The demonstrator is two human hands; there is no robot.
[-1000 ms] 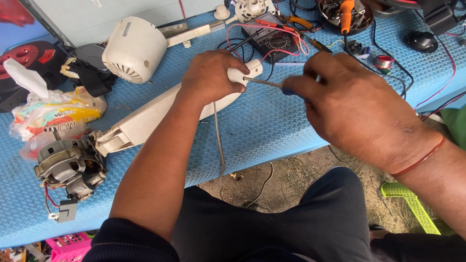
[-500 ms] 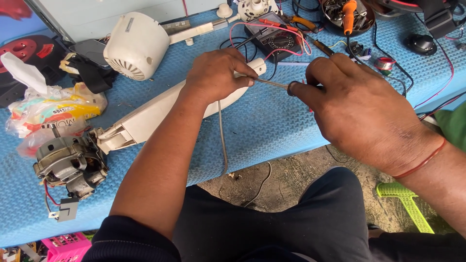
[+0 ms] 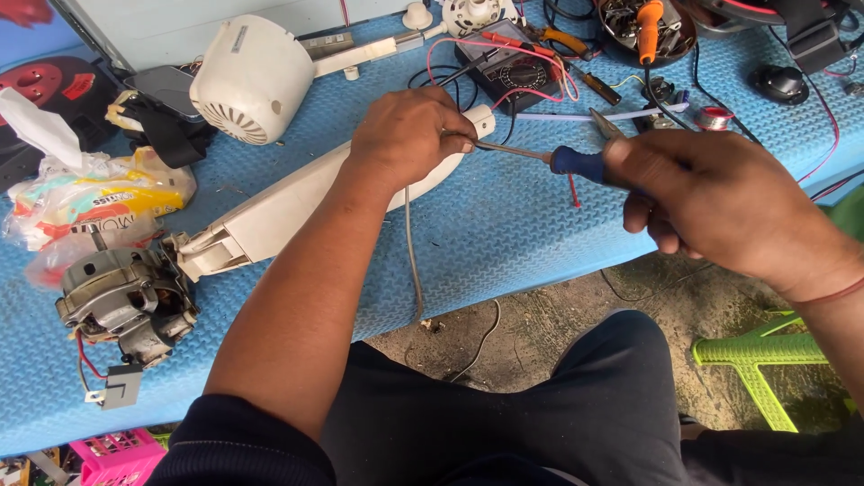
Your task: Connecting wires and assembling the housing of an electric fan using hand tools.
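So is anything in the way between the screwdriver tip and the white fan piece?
Nothing visible. The right hand holds the blue-handled screwdriver, and its metal shaft runs over open mat straight to the white fan piece. The tip itself disappears under the fingers of the left hand, which rests on that piece.

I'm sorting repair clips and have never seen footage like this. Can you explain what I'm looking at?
The one view comes from a camera worn on a person's head, looking down at their own hands over a blue mat. The left hand presses on a long cream plastic housing. The right hand holds a blue-handled screwdriver, tip at the left fingers. Nearby lie an electric motor, a round cream cover and a black multimeter.
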